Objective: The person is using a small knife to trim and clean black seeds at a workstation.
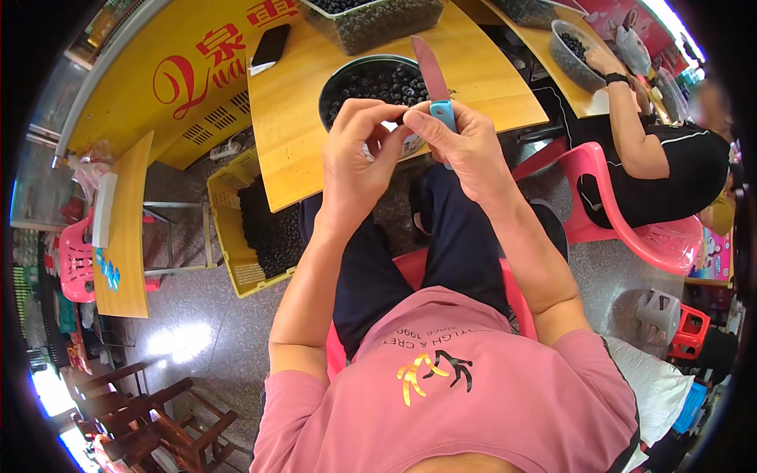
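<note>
Two hands meet just above centre frame, over the near edge of the yellow table (315,118). Behind them sits the round bowl (371,79) of dark berries, upper middle. The right hand (465,146) is closed around a blue-handled knife (434,75), blade pointing up the frame. The left hand (355,150) pinches something tiny at its fingertips, mostly hidden, touching the right thumb. Looks like the cutting step; the next move wants the blade brought carefully to that pinch.
</note>
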The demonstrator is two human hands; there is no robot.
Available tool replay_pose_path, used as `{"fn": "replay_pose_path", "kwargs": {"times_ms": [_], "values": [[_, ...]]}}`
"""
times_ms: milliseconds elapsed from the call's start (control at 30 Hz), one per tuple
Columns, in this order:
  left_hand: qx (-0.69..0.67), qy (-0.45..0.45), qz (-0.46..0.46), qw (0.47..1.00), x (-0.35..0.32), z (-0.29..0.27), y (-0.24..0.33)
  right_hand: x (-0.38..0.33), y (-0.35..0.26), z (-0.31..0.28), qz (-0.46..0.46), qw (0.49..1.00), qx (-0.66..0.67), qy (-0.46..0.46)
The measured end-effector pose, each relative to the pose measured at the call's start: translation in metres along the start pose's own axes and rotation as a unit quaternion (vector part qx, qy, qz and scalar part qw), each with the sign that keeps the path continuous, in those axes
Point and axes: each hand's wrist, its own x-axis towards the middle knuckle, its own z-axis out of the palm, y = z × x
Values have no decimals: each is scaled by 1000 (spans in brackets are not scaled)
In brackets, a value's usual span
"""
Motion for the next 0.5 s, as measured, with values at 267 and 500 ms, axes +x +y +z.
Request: {"fn": "replay_pose_path", "kwargs": {"times_ms": [267,500], "values": [[34,22,34,999,-11,-2,-5,4,7,5,82,990,116,-15],[-186,81,-72,977,-21,4,-9,5,9,10,83,989,122,-29]]}}
